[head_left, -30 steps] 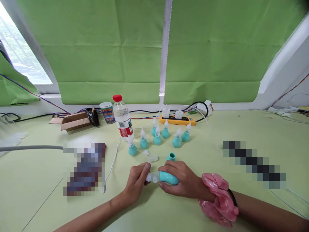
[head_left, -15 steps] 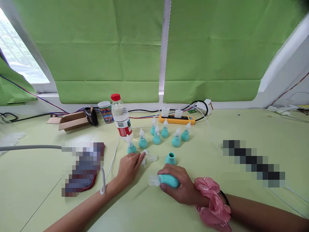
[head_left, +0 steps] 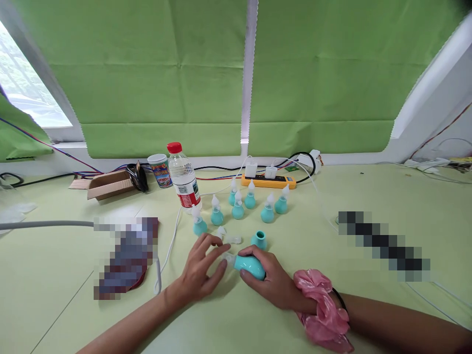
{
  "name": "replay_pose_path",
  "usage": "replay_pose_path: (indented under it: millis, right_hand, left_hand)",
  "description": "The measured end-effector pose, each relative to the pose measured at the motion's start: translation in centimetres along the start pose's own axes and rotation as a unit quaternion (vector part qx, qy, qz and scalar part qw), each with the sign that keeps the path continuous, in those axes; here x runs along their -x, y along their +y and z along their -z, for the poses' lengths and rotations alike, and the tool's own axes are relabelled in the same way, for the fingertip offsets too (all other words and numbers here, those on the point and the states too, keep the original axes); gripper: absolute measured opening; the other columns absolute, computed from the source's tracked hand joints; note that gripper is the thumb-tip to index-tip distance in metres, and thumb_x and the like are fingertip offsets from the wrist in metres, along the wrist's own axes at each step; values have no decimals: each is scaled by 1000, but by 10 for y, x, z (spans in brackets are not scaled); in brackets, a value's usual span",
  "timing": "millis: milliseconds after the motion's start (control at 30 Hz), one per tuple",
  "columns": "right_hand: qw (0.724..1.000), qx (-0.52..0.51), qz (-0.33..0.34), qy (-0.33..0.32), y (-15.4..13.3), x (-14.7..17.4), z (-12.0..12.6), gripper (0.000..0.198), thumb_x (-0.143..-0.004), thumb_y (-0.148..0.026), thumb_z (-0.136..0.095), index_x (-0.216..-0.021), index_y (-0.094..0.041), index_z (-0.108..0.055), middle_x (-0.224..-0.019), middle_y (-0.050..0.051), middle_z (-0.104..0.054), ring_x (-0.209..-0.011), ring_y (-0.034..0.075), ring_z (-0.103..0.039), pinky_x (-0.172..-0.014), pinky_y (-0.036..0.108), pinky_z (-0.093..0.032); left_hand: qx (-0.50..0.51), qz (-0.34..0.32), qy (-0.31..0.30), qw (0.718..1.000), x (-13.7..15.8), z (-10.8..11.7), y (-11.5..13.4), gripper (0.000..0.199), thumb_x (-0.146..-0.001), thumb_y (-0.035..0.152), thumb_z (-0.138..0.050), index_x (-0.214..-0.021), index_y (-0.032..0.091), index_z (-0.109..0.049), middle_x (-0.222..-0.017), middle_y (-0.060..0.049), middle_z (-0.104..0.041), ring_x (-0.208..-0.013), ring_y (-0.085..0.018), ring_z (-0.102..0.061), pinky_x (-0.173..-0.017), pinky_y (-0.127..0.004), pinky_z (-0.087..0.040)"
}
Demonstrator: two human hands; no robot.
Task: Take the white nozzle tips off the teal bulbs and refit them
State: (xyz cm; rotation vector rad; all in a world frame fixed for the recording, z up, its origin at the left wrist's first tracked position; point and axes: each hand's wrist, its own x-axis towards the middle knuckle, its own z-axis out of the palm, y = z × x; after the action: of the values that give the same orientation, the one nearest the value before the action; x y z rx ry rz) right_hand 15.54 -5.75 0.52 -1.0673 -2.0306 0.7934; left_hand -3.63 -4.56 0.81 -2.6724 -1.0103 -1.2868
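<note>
My right hand (head_left: 271, 280) is wrapped round a teal squeeze bulb (head_left: 250, 267), which lies on its side and points left. A clear plastic nozzle (head_left: 230, 259) sits at the bulb's mouth. My left hand (head_left: 202, 268) has thumb and forefinger closed round the free end of that nozzle, its other fingers loosely curled. Just beyond, small clear and whitish plastic parts (head_left: 233, 239) lie on the table. An open-mouthed teal bulb (head_left: 259, 240) stands upright without a nozzle. Behind it are several teal bulbs with clear pointed tips (head_left: 238, 210), resembling nasal aspirators.
A red-capped water bottle (head_left: 186, 184), a printed paper cup (head_left: 160, 170) and a cardboard tray (head_left: 110, 185) stand at the back left. An orange power strip (head_left: 268, 181) with white plugs lies behind the bulbs. Blurred-out items lie at left and right; a white cable runs beside my left arm.
My left hand has left the loose clear parts and come towards me, to the nozzle. My right hand has shifted slightly left with the teal bulb.
</note>
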Motion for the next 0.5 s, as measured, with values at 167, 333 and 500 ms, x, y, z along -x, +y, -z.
replay_pose_path:
  millis: [167,333,500]
  right_hand:
    - [999,0,-31,29,1,-3,-2,16,-70,-23,-53,-85,-19,-49,-88,3,-60,-81,18,-55,-72,31,-45]
    - [998,10,-36,49,1,-3,-4,14,-69,-23,-53,-81,-19,-46,-85,4,-60,-79,19,-56,-70,32,-46]
    - [996,37,-5,77,2,-1,-7,15,-68,-23,-52,-81,-20,-45,-82,4,-61,-76,19,-58,-67,32,-47]
  left_hand:
    - [-117,-37,7,992,1,-6,5,26,-74,13,-53,-99,17,-54,-87,-9,-56,-82,-22,-47,-70,-37,-35]
    - [-193,-53,32,979,1,-7,7,20,-75,10,-54,-94,18,-55,-84,-6,-61,-80,-21,-50,-67,-35,-29]
    - [-259,-124,42,957,5,-4,8,16,-75,8,-54,-87,18,-57,-78,-4,-63,-73,-18,-53,-63,-32,-24]
